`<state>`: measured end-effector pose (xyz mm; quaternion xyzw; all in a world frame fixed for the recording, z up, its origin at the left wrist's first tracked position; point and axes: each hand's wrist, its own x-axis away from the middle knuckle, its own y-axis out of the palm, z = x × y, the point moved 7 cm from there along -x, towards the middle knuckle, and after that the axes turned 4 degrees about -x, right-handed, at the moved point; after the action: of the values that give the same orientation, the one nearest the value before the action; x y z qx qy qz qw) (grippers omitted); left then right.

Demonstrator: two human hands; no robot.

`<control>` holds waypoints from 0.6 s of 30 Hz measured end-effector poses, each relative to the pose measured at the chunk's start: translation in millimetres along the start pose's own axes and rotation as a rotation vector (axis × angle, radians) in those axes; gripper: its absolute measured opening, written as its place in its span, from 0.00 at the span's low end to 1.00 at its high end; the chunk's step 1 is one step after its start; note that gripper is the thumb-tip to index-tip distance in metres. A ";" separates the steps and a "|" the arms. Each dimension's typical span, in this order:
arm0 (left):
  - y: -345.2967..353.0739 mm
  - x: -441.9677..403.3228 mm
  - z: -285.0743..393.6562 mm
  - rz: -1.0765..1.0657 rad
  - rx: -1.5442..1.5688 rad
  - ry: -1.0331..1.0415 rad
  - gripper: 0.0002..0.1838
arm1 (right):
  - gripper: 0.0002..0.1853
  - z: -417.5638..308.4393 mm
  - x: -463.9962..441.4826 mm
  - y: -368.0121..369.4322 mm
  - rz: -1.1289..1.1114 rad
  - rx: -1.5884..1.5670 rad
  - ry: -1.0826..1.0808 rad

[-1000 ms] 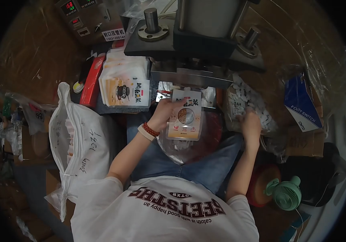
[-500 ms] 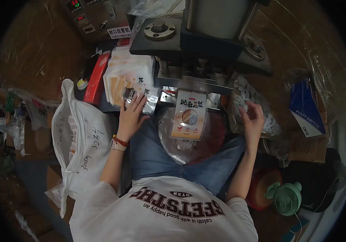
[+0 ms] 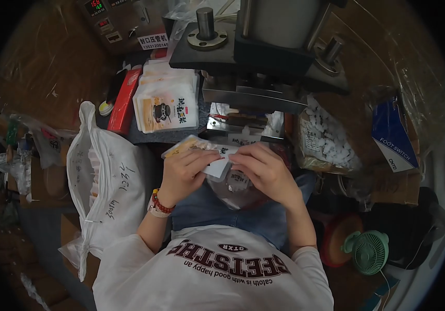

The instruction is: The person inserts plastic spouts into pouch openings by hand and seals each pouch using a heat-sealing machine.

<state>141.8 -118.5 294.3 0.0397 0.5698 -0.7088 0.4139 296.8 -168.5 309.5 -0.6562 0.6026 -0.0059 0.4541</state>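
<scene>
My left hand (image 3: 188, 172) is closed on a printed plastic pouch (image 3: 216, 168), white and yellow, tilted above my lap. My right hand (image 3: 266, 172) pinches at the pouch's right-hand edge, its fingertips close to the left ones. A small white piece seems to be between them, mostly hidden by the fingers. Beneath the hands, a clear plastic-lined round container (image 3: 227, 193) on my lap holds printed pouches. Directly ahead, the press machine (image 3: 256, 98) has its upper plate raised over a metal bed. Left of it lies a pile of similar pouches (image 3: 165, 111).
A box of small white plastic pieces (image 3: 326, 142) stands right of the press. A red box (image 3: 125, 101) lies beside the pouch pile. An open white sack (image 3: 111, 176) leans at my left. At right are a blue-and-white box (image 3: 394, 137) and a green fan (image 3: 370, 254).
My left hand brought a pouch from the pile to the middle. My right hand came over from the white pieces. The press rose, and the pouch hanging at its front has gone from there.
</scene>
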 end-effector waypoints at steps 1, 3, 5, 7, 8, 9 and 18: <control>2.9 -0.1 0.9 -0.003 0.005 0.002 0.23 | 0.17 -1.5 -0.2 -3.9 0.001 0.002 0.005; 25.2 0.6 -3.2 -0.135 0.207 -0.110 0.15 | 0.18 -2.6 -0.1 -1.4 -0.120 0.165 0.001; 64.8 -0.5 -17.1 -0.328 0.450 -0.419 0.12 | 0.17 3.3 0.7 -10.4 -0.019 0.225 0.045; 113.0 9.5 -29.2 -0.511 0.687 -0.733 0.10 | 0.17 10.3 3.1 -25.2 0.080 0.281 0.080; 129.8 7.3 -34.0 -0.358 0.946 -0.765 0.10 | 0.17 19.3 10.8 -43.6 0.174 0.304 0.156; 136.9 2.6 -37.5 -0.195 1.200 -0.787 0.13 | 0.17 28.4 20.0 -62.6 0.269 0.327 0.235; 153.7 -33.6 -55.4 -0.187 1.551 -1.042 0.17 | 0.11 152.4 115.7 -108.4 0.212 0.832 0.904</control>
<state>237.9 -54.9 173.7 -0.0638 -0.3182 -0.8493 0.4163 498.1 -185.9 222.9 -0.2934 0.7443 -0.4725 0.3698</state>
